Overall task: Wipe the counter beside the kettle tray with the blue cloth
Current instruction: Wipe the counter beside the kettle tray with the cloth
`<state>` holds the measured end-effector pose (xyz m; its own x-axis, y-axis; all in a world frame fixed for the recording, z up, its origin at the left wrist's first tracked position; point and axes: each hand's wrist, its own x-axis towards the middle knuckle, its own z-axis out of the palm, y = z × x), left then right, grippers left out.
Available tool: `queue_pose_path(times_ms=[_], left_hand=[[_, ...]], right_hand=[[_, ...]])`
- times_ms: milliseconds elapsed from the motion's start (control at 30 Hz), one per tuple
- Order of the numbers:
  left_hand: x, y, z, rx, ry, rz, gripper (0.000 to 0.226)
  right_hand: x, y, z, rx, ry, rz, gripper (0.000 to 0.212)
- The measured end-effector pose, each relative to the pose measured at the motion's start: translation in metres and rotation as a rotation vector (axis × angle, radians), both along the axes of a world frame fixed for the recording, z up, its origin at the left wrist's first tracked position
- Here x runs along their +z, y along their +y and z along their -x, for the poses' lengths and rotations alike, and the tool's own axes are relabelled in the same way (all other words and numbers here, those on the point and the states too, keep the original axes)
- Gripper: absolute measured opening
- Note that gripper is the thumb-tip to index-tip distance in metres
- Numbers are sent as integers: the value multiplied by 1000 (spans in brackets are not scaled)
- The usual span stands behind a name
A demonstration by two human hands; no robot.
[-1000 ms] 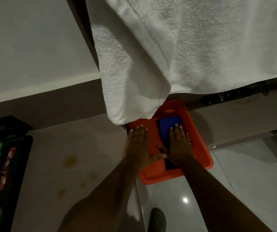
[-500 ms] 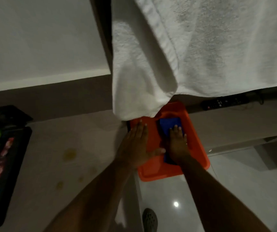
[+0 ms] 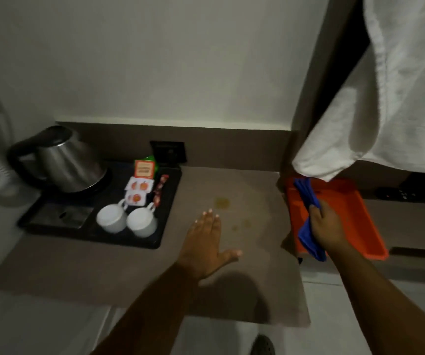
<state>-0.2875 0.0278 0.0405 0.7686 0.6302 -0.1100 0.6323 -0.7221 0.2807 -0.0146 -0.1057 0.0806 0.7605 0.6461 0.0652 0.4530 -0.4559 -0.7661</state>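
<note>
"Where was the blue cloth (image 3: 309,226)?"

"Bunched in the right hand (image 3: 328,228), over the orange tray (image 3: 355,213)."

"And the left hand (image 3: 206,244)?"

"Flat, fingers spread on the counter (image 3: 129,272), between the kettle tray (image 3: 166,213) and some yellowish stains (image 3: 222,202)."

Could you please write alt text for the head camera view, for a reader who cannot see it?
A person's right hand grips a blue cloth over an orange tray, while the left hand lies flat on a brown counter marked with yellowish stains. To the left, a black kettle tray holds a steel kettle, two white cups and sachets.
</note>
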Motion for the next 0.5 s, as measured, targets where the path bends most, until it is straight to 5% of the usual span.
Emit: queue_pose_path(times_ms=[233, 367, 500], left_hand=[[-50, -3, 132, 212, 144, 25, 108], [-59, -11, 160, 350, 71, -41, 100], [-61, 6, 172, 545, 65, -37, 117]], right_hand=[[-42, 4, 146, 173, 141, 225, 24], [-78, -5, 178, 288, -44, 405, 59], [-84, 0, 170, 370, -216, 424, 74]])
